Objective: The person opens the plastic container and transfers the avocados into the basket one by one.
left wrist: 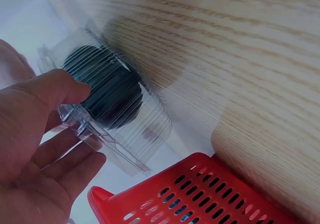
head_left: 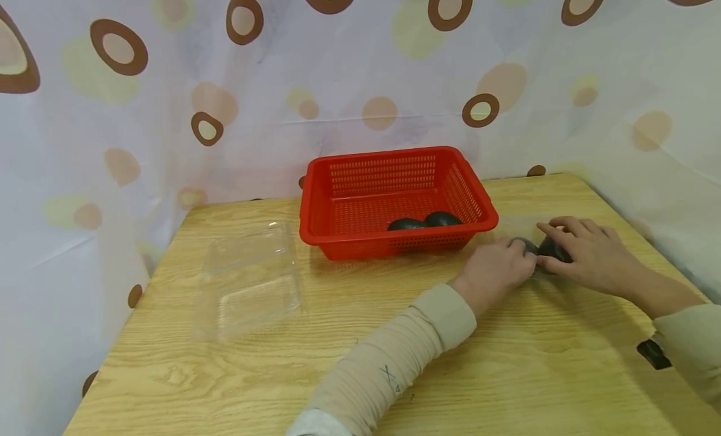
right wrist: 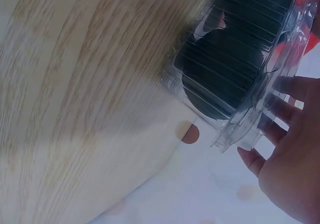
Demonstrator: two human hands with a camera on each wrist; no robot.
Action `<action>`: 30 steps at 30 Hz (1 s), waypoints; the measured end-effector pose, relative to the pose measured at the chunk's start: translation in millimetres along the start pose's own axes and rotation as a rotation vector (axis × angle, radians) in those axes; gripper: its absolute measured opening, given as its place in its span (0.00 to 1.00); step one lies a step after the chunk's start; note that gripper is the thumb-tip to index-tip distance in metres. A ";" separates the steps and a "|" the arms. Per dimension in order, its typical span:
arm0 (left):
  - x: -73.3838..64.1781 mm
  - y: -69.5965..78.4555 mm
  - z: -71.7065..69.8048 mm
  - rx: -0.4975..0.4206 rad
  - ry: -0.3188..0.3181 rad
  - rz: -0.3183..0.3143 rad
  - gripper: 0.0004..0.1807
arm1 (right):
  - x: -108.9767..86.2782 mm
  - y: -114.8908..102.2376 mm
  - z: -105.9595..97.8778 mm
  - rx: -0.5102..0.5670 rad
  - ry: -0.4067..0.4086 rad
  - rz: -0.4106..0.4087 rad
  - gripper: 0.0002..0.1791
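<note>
On wooden table (head_left: 186, 386), gripping one loaded clear container (left wrist: 112, 96) with left hand (head_left: 498, 264) and right hand (head_left: 597, 258), apparently closing it, leaving two dark ovals (head_left: 442, 219) in red basket (head_left: 360, 248)

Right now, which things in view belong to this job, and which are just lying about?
Seemingly part of the job:
Left hand and right hand, both touching the clear box
Dark rounded items inside it
Red basket, holding similar items

Seemingly just there:
Clear container on the left, untouched, though it may belong
Patterned cloth behind
</note>
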State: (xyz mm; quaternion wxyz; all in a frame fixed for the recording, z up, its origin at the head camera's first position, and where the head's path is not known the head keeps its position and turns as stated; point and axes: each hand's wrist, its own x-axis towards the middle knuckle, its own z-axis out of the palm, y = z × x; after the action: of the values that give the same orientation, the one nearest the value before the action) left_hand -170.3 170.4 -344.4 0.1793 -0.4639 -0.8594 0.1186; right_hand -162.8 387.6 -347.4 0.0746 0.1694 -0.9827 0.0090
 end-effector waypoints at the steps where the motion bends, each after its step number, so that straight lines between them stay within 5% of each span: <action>1: -0.7 -0.1 -0.7 -0.001 0.002 0.006 0.13 | 0.3 -0.4 -0.3 -0.004 -0.002 -0.001 0.34; 12: -7.3 0.4 0.1 -0.028 0.014 0.021 0.11 | -3.9 6.8 19.6 0.149 0.185 -0.122 0.25; 16: -9.0 -0.9 -0.7 -0.035 0.017 0.024 0.11 | -7.3 9.0 24.0 0.207 0.149 -0.137 0.29; 27: -16.6 -0.4 -2.9 -0.025 0.039 0.038 0.11 | -16.7 7.3 27.9 0.104 0.208 -0.287 0.31; 30: -20.1 1.3 -5.0 -0.012 0.033 0.055 0.11 | -17.7 3.9 25.9 0.116 0.202 -0.271 0.31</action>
State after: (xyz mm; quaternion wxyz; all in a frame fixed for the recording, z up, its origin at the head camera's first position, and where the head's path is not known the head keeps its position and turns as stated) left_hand -157.0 154.4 -344.4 0.1875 -0.4903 -0.8439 0.1107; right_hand -151.3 396.1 -375.6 0.1636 0.3028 -0.9361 0.0726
